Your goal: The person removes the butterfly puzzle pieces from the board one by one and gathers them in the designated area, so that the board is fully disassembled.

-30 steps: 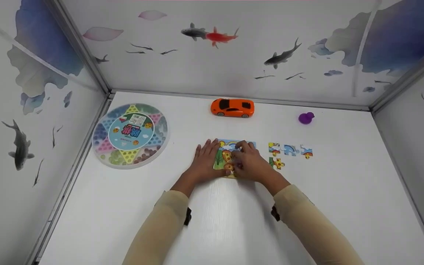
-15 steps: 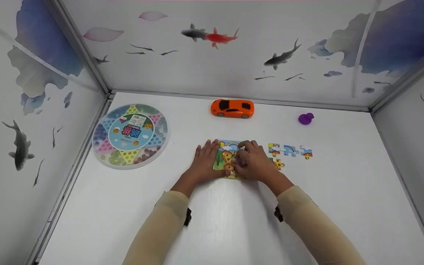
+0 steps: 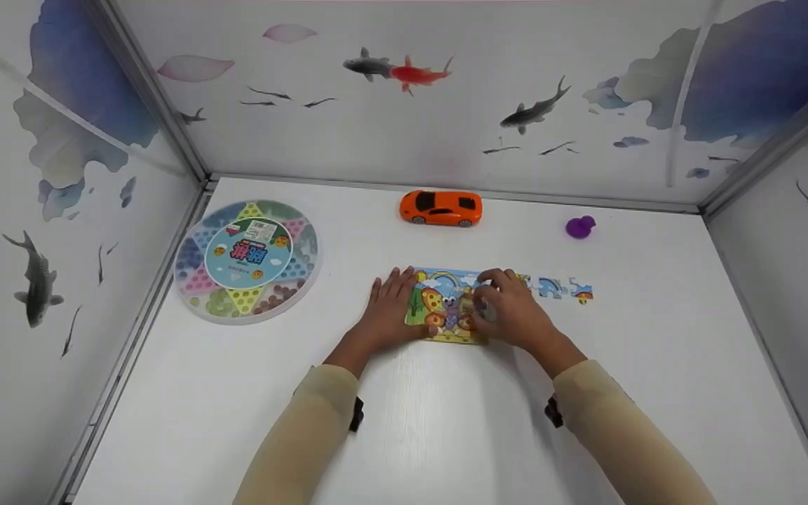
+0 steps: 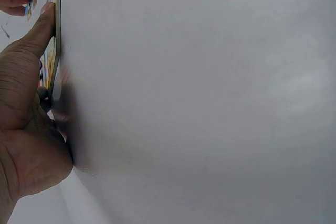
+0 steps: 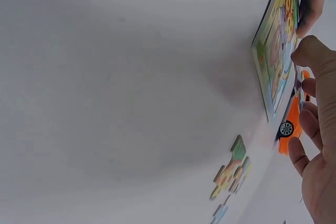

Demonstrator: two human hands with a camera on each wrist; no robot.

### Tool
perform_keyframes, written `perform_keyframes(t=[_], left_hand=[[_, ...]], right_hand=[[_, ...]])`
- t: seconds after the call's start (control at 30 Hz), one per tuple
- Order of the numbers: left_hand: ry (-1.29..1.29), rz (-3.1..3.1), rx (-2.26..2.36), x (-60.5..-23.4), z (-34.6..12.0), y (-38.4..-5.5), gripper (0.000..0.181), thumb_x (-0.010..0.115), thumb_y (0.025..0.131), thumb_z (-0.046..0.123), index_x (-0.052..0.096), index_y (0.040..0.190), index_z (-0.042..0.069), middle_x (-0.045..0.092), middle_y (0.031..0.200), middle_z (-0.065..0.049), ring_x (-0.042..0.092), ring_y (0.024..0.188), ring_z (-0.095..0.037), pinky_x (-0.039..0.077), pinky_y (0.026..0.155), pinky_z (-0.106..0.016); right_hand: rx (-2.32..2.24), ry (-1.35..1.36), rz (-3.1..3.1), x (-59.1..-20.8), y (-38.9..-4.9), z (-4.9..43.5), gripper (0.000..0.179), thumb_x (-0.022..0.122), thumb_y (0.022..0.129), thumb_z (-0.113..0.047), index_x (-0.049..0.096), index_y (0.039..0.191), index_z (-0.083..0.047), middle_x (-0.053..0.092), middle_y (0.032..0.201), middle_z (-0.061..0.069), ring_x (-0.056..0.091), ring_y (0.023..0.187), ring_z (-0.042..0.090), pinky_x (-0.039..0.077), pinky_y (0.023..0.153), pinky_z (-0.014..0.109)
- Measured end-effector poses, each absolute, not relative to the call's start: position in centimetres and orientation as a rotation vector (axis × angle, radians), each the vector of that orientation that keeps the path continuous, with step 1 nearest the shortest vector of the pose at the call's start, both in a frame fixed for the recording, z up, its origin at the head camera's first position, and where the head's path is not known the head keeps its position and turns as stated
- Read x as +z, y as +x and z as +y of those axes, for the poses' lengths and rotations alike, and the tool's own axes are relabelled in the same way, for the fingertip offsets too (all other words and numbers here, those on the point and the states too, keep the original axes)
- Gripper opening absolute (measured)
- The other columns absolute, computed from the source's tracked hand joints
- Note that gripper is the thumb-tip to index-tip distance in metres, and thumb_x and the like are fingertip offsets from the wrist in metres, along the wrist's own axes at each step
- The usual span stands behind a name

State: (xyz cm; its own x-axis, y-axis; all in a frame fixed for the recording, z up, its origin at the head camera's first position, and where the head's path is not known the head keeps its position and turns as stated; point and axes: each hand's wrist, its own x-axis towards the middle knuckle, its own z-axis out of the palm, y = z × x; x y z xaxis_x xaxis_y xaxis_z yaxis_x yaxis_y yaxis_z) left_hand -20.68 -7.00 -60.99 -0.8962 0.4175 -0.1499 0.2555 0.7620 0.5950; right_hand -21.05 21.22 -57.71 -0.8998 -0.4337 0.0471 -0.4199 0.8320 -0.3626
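Note:
A picture puzzle board [image 3: 446, 287] with a cartoon figure and a rainbow lies on the white table. My left hand [image 3: 390, 308] rests along its left side, fingers straight, the thumb on its lower edge. Over the board's right part, my right hand [image 3: 516, 308] has its fingers curled and pinches a small puzzle piece [image 4: 29, 11], seen at the fingertips in the left wrist view. The hand hides most of that piece in the head view. Loose puzzle pieces [image 3: 551, 287] lie to the right of the board, some covered by my right hand.
Toward the back wall stand an orange toy car [image 3: 440, 208] and a purple toy duck [image 3: 580, 226]. A round Chinese checkers box [image 3: 248, 261] lies at the left. Printed walls close in the table [image 3: 404, 435] at the back and both sides.
My right hand has moved to the right, from the middle of the board to its right part, uncovering the cartoon figure and covering some loose pieces. My left hand stays in place.

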Motion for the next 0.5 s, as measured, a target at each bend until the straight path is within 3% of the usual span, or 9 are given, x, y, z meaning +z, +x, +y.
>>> perform_keyframes(t=[0.33,0.5], left_hand=[[0.511,2.687,0.844,-60.9,-7.0,-20.7,0.114,0.075,0.097,0.064,0.016,0.178,0.010,0.011,0.188,-0.007,0.001,0.176,-0.032,-0.002,0.142,-0.058],[0.519,2.687,0.838,-60.9,-6.9,-20.7,0.115,0.075,0.097,0.064,0.016,0.178,0.010,0.011,0.188,-0.008,0.001,0.176,-0.033,-0.002,0.142,-0.058]], right_hand=[[-0.676,-0.710,2.945,-57.9,-20.7,25.5,0.031,0.090,0.089,-0.021,0.078,0.116,-0.011,0.063,0.146,0.014,0.057,0.129,0.034,0.057,0.110,0.057],[-0.672,-0.652,2.955,-57.9,-20.3,27.7,0.034,0.090,0.089,-0.021,0.077,0.119,-0.010,0.064,0.147,0.014,0.055,0.132,0.036,0.055,0.112,0.059]])
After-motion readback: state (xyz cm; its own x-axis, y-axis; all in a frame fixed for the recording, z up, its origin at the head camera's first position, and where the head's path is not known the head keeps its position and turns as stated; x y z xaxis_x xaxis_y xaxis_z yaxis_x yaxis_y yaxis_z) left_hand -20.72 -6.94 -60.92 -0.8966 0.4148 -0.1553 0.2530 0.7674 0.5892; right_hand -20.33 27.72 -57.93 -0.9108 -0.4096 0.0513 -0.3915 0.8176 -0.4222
